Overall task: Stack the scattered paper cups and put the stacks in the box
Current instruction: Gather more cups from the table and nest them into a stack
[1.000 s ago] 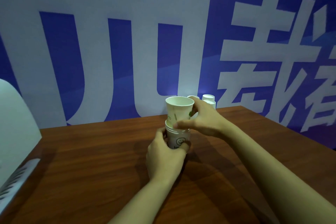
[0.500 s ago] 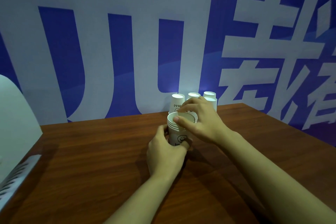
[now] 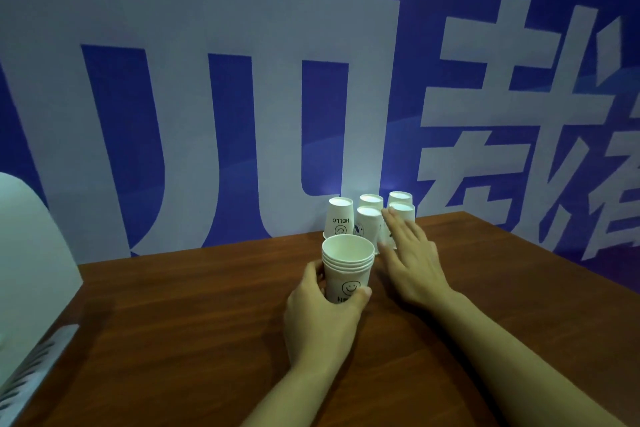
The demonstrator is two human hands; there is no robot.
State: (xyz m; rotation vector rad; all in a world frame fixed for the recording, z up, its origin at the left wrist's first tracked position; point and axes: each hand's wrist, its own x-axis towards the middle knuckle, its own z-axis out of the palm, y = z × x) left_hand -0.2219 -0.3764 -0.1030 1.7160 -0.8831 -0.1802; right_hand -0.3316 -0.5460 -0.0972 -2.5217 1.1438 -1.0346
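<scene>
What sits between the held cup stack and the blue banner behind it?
In the head view, five upside-down cups stand between the stack in the left hand and the banner.

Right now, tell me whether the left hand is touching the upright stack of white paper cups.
Touching. The head view shows the left hand wrapped around the stack of white paper cups, thumb pressed on its front.

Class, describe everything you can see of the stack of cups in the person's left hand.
The stack of cups is white paper, several nested rims showing, mouth up and empty. A black smiley face and partly hidden lettering mark its side. It stands upright on the wooden table, with the left hand wrapped around its lower part.
</scene>
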